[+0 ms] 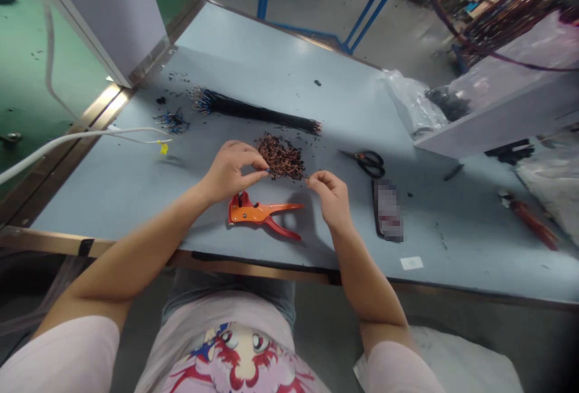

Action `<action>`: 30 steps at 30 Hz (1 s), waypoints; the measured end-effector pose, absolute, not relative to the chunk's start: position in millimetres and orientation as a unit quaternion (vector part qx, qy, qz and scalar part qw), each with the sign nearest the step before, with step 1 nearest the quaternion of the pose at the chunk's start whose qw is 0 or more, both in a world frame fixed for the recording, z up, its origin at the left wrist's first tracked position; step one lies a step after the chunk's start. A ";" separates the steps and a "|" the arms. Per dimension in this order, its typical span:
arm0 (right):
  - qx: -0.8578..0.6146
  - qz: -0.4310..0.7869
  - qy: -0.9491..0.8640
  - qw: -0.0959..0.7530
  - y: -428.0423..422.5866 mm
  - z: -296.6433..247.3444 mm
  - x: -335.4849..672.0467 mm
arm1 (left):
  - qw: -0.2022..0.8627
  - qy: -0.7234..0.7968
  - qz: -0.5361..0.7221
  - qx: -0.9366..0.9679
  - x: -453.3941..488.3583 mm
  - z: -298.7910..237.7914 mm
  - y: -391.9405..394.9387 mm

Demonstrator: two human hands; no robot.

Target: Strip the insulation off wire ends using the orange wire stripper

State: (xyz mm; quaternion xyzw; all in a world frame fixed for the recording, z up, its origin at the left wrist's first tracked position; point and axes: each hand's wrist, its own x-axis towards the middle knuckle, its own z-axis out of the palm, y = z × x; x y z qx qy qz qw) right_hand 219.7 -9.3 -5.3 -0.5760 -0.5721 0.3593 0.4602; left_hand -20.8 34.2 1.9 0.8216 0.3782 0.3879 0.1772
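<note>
Smooth bluish tabletop [348,94], heaped coppery scraps [281,157], slender black wires [262,113]

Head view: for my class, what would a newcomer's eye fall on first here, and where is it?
Probably the bright orange tool, lying near the table's front edge. Next, the brown pile of small bits just beyond it, by the fingertips of the left hand and right hand. Then the long black bundle, farther back behind the pile.
</note>
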 end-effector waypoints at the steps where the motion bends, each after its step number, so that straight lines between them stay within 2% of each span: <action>1: -0.577 0.358 -0.572 0.460 -9.3 -5.2 219.7 | 0.177 0.376 0.386 0.824 -20.9 1.9 34.1; 11: -0.579 0.357 -0.572 0.459 -10.6 -4.4 218.2 | 0.123 0.387 0.359 0.840 -21.2 -3.8 36.3; 19: -0.574 0.360 -0.570 0.464 -10.1 -4.2 220.3 | 0.153 0.363 0.360 0.846 -21.6 -6.2 36.1; 30: -0.574 0.354 -0.571 0.468 -9.0 -6.9 223.0 | 0.138 0.347 0.332 0.866 -21.1 -6.6 36.7</action>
